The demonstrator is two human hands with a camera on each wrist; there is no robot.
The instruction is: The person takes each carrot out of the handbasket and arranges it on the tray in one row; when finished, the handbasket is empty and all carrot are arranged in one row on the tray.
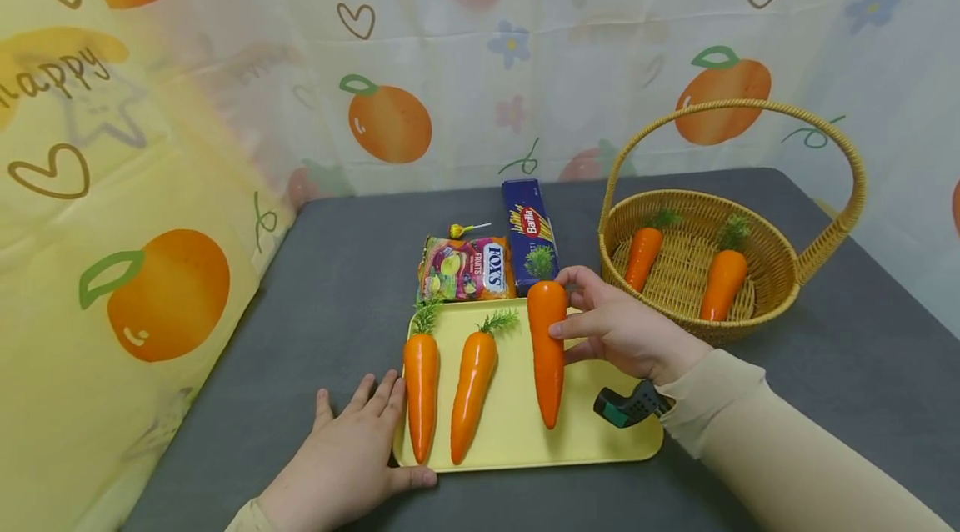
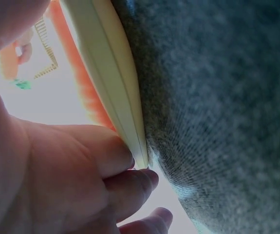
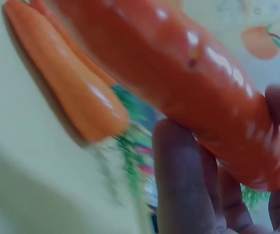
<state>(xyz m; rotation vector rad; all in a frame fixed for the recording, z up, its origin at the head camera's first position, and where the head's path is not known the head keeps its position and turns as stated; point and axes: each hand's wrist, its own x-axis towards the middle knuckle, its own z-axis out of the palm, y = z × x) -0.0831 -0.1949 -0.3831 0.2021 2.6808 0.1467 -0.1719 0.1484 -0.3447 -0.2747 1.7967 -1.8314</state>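
In the head view a yellow tray [image 1: 517, 449] holds two carrots side by side, the left one [image 1: 422, 399] along its left edge and another [image 1: 472, 399] beside it. My right hand [image 1: 630, 332] grips a third carrot [image 1: 547, 348] by its thick upper part, above the tray, tip toward me. The right wrist view shows this carrot [image 3: 178, 73] close up between the thumb and fingers. My left hand [image 1: 345, 449] lies with fingers spread at the tray's left edge; in the left wrist view its fingers touch the tray's rim [image 2: 108, 73].
A wicker basket [image 1: 675, 311] with a tall handle stands at the right, holding two carrots [image 1: 723, 286]. Behind the tray lie a candy bag [image 1: 467, 268], a lollipop [image 1: 457, 230] and a blue pasta box [image 1: 528, 223]. A patterned curtain hangs behind the table.
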